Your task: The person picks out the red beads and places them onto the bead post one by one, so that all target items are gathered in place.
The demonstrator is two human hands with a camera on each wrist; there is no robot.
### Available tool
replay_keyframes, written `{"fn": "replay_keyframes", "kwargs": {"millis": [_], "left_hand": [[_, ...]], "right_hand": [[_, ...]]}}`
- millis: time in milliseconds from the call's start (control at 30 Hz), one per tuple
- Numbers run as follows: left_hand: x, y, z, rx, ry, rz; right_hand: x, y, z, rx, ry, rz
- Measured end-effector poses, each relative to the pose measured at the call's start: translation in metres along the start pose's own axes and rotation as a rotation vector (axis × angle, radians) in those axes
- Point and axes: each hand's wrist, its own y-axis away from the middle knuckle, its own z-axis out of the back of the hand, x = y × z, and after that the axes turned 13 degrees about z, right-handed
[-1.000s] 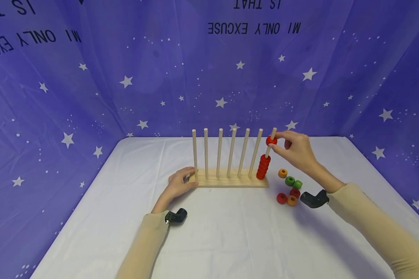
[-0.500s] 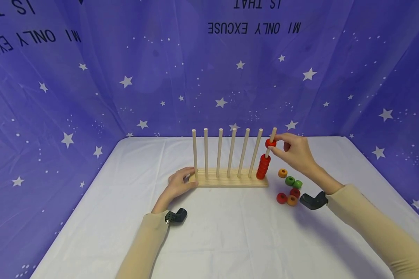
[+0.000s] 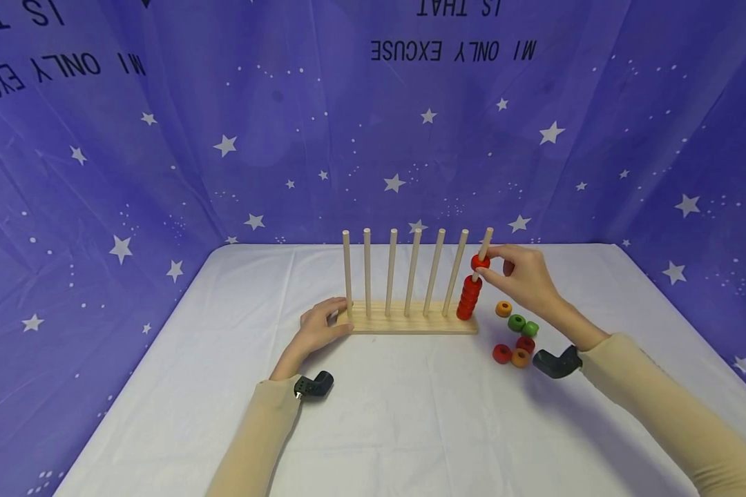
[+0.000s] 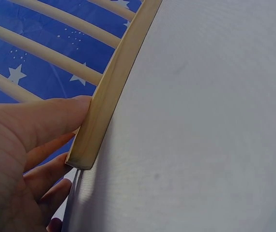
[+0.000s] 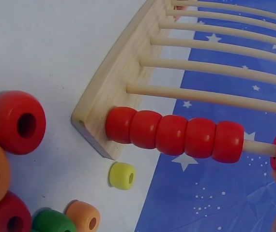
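Observation:
A wooden stand with a row of upright pegs rests on the white cloth. My left hand holds the left end of its base, the thumb on the front edge and the other fingers round the end. On the rightmost peg sits a stack of several red beads. Above that stack, my right hand pinches another red bead between thumb and fingertips. The peg runs through this bead, and a short gap parts it from the stack. In the right wrist view that hand is mostly out of frame.
Loose beads lie right of the stand: a red bead, an orange bead, a green bead and others. A yellow bead lies near the base's right end. A purple starred curtain hangs behind the table.
My right hand has moved down along the rightmost peg with the red bead, narrowing the gap to the stack. The left hand and the stand have stayed in place.

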Motion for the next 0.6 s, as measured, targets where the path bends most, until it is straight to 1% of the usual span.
{"fn": "replay_keyframes", "kwargs": {"millis": [267,600], "left_hand": [[-0.0004,0.0005,0.0004,-0.008,-0.011,0.008],[0.0004,0.0003,-0.0004,-0.022,-0.022,0.002]], "right_hand": [[-0.0005,0.0024,-0.0027,0.023,-0.003,-0.019],[-0.0012,0.0065,-0.0053,0.036,-0.005,-0.027]]}}
